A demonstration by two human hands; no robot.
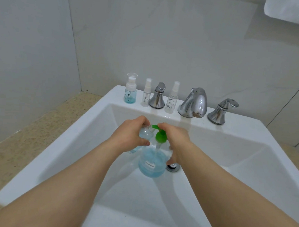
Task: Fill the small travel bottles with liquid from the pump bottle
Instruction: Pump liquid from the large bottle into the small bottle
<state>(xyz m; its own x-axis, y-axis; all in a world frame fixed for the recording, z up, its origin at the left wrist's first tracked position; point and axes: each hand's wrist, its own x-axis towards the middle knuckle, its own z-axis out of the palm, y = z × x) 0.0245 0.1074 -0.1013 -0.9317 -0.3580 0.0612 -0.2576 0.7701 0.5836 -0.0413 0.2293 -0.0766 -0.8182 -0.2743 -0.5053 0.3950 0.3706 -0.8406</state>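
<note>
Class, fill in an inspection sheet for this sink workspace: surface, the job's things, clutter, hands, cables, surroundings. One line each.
Surface: white sink, drain at the basin bottom.
Job's things: pump bottle with green pump, part full of blue liquid, within the basin; small clear bottle at its nozzle; on the back ledge, a capped bottle holding blue liquid and two clear spray bottles, upright.
Clutter: nothing seen.
Hands: left hand grips the small clear bottle; right hand holds the pump bottle, a finger on the pump head.
Cables: nothing seen.
Surroundings: tap and two handles on the ledge; speckled counter left; tiled wall; white towel top right.
</note>
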